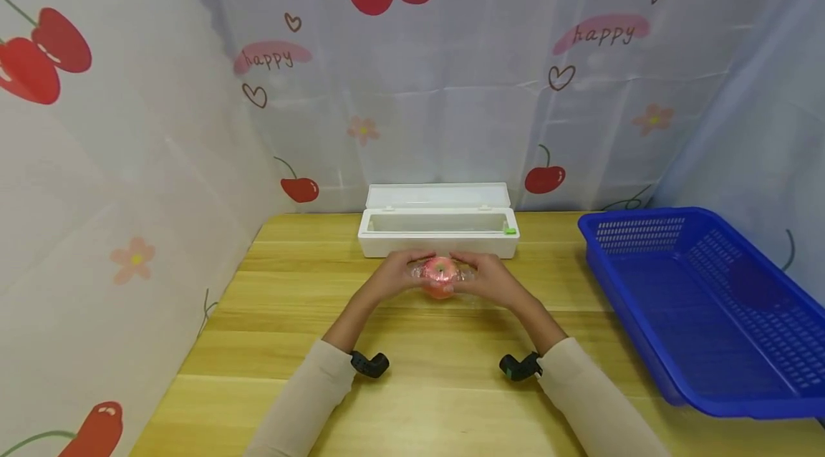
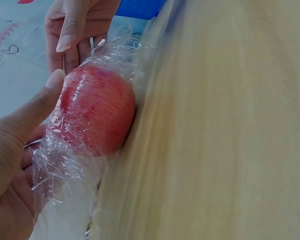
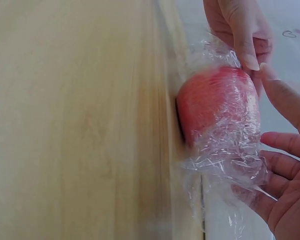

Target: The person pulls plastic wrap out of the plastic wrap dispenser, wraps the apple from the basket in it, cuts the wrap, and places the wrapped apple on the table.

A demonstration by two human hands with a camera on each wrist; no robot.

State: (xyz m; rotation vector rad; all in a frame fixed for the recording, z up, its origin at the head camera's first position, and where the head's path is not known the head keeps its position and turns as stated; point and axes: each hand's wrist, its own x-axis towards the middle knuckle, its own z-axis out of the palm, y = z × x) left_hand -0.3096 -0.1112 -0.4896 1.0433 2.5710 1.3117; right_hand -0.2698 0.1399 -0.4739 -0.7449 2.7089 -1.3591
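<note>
Apple point(image 1: 441, 269) in film point(image 3: 230, 162) | hands point(image 1: 393, 276) point(image 1: 493, 279) spread either side | white box point(image 1: 438, 247) behind; blue basket point(image 1: 699, 314) right

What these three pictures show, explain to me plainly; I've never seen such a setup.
There is no machine: a person works bare-handed, so the left hand and right hand are the grip. The widest picture comes from a camera on the head, looking forward and down. The other two are close-ups from cameras on the left and right wrists, each watching its own hand's work. On the wooden table stand a white box, its lid open, and, to the right, a blue basket. Between the hands is a red apple wrapped in clear film. Both hands touch the film from either side; whether they bear the apple's weight, I cannot tell.
</note>
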